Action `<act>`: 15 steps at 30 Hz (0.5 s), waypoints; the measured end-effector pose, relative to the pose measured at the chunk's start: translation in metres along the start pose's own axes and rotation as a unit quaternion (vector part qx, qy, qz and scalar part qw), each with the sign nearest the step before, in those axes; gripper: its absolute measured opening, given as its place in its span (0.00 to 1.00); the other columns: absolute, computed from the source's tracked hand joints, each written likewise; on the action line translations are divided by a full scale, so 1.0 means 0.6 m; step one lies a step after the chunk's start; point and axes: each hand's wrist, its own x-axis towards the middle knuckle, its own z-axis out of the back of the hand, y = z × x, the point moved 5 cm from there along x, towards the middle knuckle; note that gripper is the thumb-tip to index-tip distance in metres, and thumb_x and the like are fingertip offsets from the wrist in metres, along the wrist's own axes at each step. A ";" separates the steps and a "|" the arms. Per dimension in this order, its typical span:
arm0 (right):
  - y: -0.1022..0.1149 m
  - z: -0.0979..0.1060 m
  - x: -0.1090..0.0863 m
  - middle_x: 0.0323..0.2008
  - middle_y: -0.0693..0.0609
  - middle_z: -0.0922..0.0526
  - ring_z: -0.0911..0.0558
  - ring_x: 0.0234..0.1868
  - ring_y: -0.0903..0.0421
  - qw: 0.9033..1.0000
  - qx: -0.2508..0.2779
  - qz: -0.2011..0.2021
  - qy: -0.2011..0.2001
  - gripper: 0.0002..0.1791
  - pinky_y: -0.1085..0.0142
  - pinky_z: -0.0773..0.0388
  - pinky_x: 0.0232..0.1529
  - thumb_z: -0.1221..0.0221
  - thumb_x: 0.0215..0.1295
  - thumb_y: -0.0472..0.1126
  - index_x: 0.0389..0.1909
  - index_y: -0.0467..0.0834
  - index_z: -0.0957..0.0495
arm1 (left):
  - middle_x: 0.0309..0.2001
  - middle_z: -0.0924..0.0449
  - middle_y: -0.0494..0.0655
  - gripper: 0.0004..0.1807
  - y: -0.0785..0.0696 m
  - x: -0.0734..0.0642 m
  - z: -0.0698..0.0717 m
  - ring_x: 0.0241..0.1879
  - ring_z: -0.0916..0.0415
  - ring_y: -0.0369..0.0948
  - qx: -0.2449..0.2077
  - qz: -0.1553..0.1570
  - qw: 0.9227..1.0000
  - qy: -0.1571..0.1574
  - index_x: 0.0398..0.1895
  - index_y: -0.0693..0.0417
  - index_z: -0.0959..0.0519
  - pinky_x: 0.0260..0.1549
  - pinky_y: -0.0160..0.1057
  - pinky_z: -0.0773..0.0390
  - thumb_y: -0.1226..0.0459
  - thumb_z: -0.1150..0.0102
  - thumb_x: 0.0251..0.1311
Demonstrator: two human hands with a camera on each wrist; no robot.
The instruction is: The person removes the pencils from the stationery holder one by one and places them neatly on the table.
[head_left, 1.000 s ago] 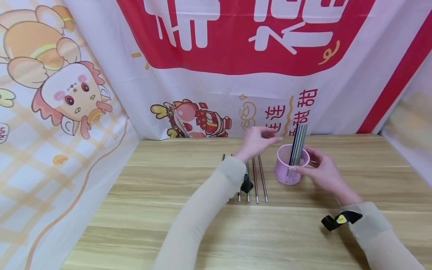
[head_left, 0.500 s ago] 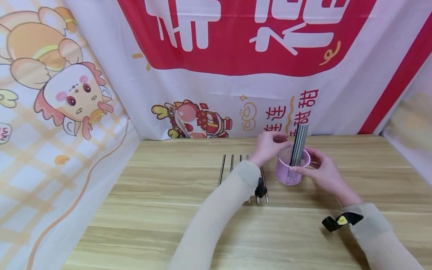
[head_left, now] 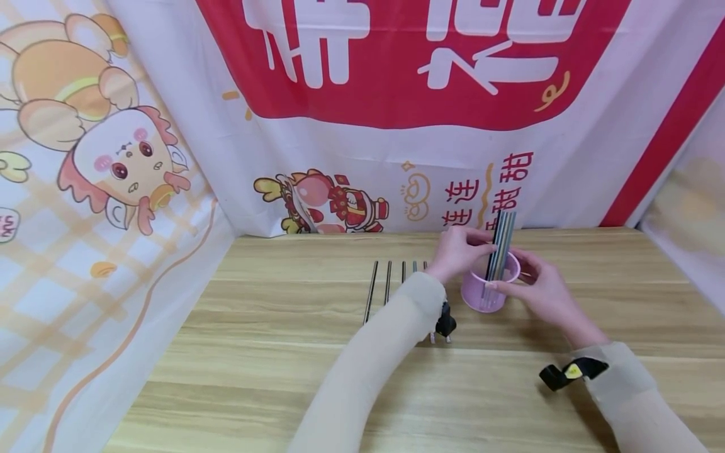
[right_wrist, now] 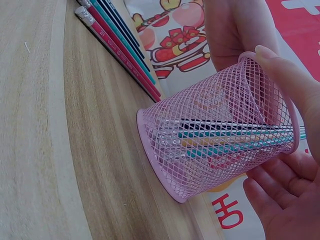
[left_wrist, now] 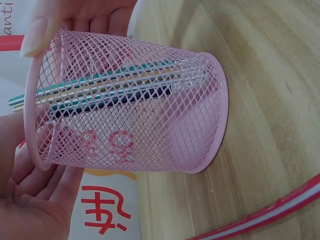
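Observation:
A pink mesh pencil cup (head_left: pixel 481 301) stands on the table, with several dark, green and gold pencils (head_left: pixel 504 229) leaning in it. Through the mesh, their eraser ends (right_wrist: pixel 170 135) show near the cup's base. My right hand (head_left: pixel 546 289) holds the cup from the right, thumb (right_wrist: pixel 266 54) on the near rim and fingers curled round the far side. Above the rim my left hand (head_left: pixel 455 255) pinches the pencils, its thumb across their front; its other fingertips are partly hidden behind them. Left of the cup, several pencils (right_wrist: pixel 120 47) lie side by side, partly covered by the left forearm.
The wooden table (head_left: pixel 255 352) runs up to a printed red and white cloth (head_left: pixel 419 100) hung at the back. A cartoon-print cloth (head_left: pixel 102 189) closes off the left side. In the left wrist view a red and white strip (left_wrist: pixel 265 215) crosses the lower right.
My left hand has come from left of the cup, moving right and slightly down to the pencils in it, and now pinches them. The right hand stays on the cup.

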 end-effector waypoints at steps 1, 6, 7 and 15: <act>0.000 0.000 0.000 0.65 0.33 0.27 0.26 0.63 0.36 1.000 0.002 -0.002 0.000 0.47 0.41 0.29 0.64 0.27 0.62 0.46 0.75 0.35 0.39 | 0.44 0.13 0.34 0.15 -0.001 0.000 -0.001 0.39 0.20 0.25 0.001 0.000 1.000 0.001 0.52 0.46 0.13 0.41 0.22 0.21 0.58 0.28 0.62; -0.002 0.001 -0.001 0.65 0.35 0.27 0.25 0.63 0.38 1.000 0.003 -0.011 -0.002 0.47 0.42 0.28 0.64 0.26 0.61 0.49 0.75 0.35 0.38 | 0.43 0.13 0.35 0.14 -0.001 -0.001 -0.002 0.38 0.20 0.25 -0.001 -0.002 1.000 0.000 0.51 0.47 0.13 0.40 0.23 0.21 0.59 0.28 0.62; -0.002 0.000 -0.001 0.65 0.35 0.27 0.25 0.63 0.38 1.000 0.003 -0.012 -0.002 0.47 0.43 0.28 0.64 0.26 0.61 0.49 0.75 0.36 0.38 | 0.42 0.13 0.34 0.13 -0.001 -0.001 -0.002 0.37 0.21 0.25 -0.001 -0.003 1.000 0.000 0.50 0.47 0.12 0.39 0.23 0.21 0.59 0.28 0.62; 0.000 0.001 -0.001 0.65 0.34 0.27 0.26 0.63 0.37 1.000 0.001 -0.002 -0.002 0.47 0.42 0.28 0.64 0.26 0.61 0.47 0.75 0.34 0.39 | 0.40 0.13 0.33 0.11 0.003 0.000 -0.005 0.35 0.21 0.25 -0.006 -0.013 1.000 0.011 0.47 0.47 0.12 0.37 0.22 0.21 0.58 0.28 0.63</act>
